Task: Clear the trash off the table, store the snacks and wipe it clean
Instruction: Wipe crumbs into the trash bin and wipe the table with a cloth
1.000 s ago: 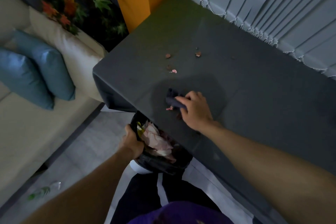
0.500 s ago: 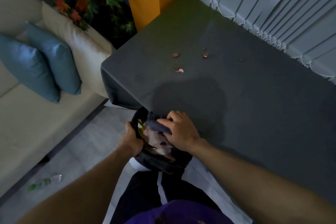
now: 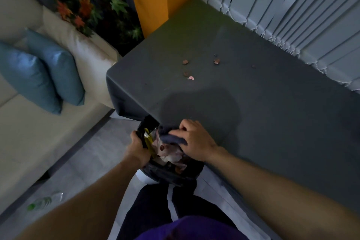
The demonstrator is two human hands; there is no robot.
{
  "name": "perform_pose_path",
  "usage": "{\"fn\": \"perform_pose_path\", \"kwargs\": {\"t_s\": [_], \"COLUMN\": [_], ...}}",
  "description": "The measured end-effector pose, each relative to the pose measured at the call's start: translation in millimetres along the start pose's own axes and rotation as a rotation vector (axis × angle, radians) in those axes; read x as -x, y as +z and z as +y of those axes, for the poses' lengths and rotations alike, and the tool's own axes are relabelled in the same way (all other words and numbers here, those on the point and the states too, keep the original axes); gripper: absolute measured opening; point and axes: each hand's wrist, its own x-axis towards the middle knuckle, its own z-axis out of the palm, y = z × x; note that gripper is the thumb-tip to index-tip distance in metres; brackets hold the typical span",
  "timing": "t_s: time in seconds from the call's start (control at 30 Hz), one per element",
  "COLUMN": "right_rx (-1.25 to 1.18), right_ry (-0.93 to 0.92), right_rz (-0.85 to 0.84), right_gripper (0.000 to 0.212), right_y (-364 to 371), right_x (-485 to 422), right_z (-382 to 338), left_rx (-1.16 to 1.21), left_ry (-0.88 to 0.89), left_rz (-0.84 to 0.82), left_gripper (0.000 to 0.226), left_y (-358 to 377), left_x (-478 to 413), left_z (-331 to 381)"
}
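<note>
The right hand [image 3: 196, 140] pinches a dark-blue cloth [image 3: 171, 138] over the black-bagged bin [image 3: 165, 173]; the left hand [image 3: 138, 148] grips its rim. About 5 brown crumbs [image 3: 185, 62] lie far up the grey table [image 3: 272, 122], nearest the right hand.

Head camera, steep downward view, close over table [image 3: 272, 122] edge.
</note>
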Motion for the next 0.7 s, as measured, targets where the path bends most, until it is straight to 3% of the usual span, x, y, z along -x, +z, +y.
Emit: {"fn": "perform_pose_path", "kwargs": {"t_s": [0.07, 0.13, 0.2, 0.27, 0.4, 0.47, 0.6, 0.63, 0.7], "right_rx": [-0.005, 0.039, 0.071, 0.052, -0.003, -0.03, 0.051, 0.076, 0.063], "right_ry": [0.068, 0.26, 0.385, 0.329, -0.003, -0.032, 0.376, 0.448, 0.415], "right_rz": [0.132, 0.27, 0.226, 0.13, -0.028, 0.027, 0.286, 0.262, 0.142], "right_gripper": [0.037, 0.038, 0.039, 0.041, 0.038, 0.037, 0.04, 0.041, 0.042], "right_y": [-8.4, -19.3, -22.1, -17.2, -2.8, -2.9, -12.9, -14.9, -15.4], "right_x": [-4.1, -8.5, -10.6, -7.0, 6.2, 3.8, -13.2, -16.8, -21.8], "right_z": [6.6, 15.8, 20.7, 17.2, 2.9, 4.8, 22.4, 24.1, 23.4], "left_rx": [0.006, 0.006, 0.013, 0.019, 0.031, 0.044, 0.022, 0.014, 0.005], "left_ry": [-0.012, -0.024, -0.038, -0.048, -0.054, -0.055, -0.066, -0.067, -0.065], "left_rz": [0.009, 0.019, 0.024, 0.043, 0.075, 0.089, 0.098, 0.1, 0.094], "left_gripper": [0.075, 0.072, 0.07, 0.071, 0.072, 0.072, 0.07, 0.069, 0.07], "left_y": [-2.3, -4.9, -7.3, -9.5, -13.8, -16.6, -22.5, -24.1, -27.7], "left_x": [-1.1, -2.8, -4.7, -6.7, -7.6, -9.8, -15.8, -17.5, -21.7], "left_z": [2.6, 4.8, 6.0, 6.6, 9.3, 10.2, 10.8, 10.6, 11.4]}}
